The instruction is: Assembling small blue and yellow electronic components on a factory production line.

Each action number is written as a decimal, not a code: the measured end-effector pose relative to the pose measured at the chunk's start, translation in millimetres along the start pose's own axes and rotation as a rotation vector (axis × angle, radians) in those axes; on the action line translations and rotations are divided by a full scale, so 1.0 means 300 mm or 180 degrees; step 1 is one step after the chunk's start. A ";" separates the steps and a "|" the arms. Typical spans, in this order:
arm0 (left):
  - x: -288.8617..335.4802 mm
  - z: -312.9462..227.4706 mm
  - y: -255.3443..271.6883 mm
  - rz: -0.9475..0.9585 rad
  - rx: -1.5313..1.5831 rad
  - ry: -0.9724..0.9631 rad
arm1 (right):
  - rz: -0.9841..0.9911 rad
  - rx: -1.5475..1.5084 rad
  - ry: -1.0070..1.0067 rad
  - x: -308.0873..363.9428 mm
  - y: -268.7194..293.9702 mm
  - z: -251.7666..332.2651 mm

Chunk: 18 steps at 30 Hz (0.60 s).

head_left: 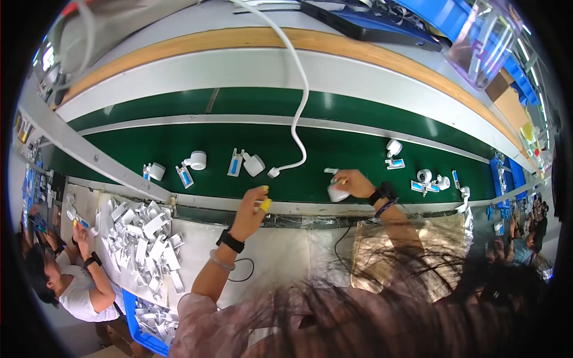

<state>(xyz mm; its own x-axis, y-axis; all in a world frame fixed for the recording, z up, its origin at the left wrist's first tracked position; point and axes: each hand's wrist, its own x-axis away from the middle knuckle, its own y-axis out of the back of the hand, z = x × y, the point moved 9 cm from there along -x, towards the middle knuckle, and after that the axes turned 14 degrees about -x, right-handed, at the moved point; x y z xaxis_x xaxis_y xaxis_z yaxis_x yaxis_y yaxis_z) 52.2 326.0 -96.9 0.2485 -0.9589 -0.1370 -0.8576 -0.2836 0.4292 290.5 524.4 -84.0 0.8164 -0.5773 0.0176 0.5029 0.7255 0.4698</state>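
My right hand [356,182] is over the green conveyor belt, its fingers closed on a white round-bodied security camera [338,193]. Part of the camera is hidden under the fingers. To the left, at the near edge of the belt, my left hand [250,210] is raised with yellow covers on its fingertips. Its fingers are apart and nothing shows between them. Beyond it on the belt lies another white camera [254,165], beside a flat bracket [235,163] with a blue strip. A white cable [296,119] hangs down, its plug end lying on the belt between my hands.
More white cameras lie along the belt, one at the left [197,159] and several at the right [424,176]. A pile of white brackets [145,238] covers the left worktop, above a blue bin [133,322]. A slanted metal post [95,149] and a co-worker [77,280] are at left.
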 end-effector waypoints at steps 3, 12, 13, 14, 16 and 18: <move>0.073 -0.229 -0.032 -0.0188 -0.0859 -0.1229 | 0.0450 -0.0622 0.0006 0.089 -0.222 0.204; 0.364 -0.273 -0.122 0.1921 0.1566 0.0117 | 0.1339 -0.1709 -0.0682 0.379 -0.604 0.534; 0.386 -0.251 -0.101 0.1806 0.1196 0.0171 | 0.1524 -0.1431 -0.0513 0.403 -0.619 0.544; 0.408 -0.243 -0.082 0.1726 0.0833 0.0231 | 0.1683 -0.1169 -0.0357 0.438 -0.634 0.550; 0.440 -0.259 -0.045 0.1541 0.0678 0.0190 | 0.1641 -0.1176 -0.0266 0.469 -0.645 0.597; 0.481 -0.306 -0.036 0.1872 0.0427 0.0457 | 0.1194 -0.0707 0.0090 0.493 -0.630 0.656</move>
<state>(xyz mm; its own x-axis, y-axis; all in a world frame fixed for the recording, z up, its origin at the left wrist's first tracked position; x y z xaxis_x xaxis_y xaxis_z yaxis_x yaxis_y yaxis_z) 138.6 189.6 -39.3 -0.2330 -0.9487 0.2138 -0.9162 0.2878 0.2789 260.4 228.1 3.5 0.9600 -0.2503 0.1253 0.2165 0.9478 0.2343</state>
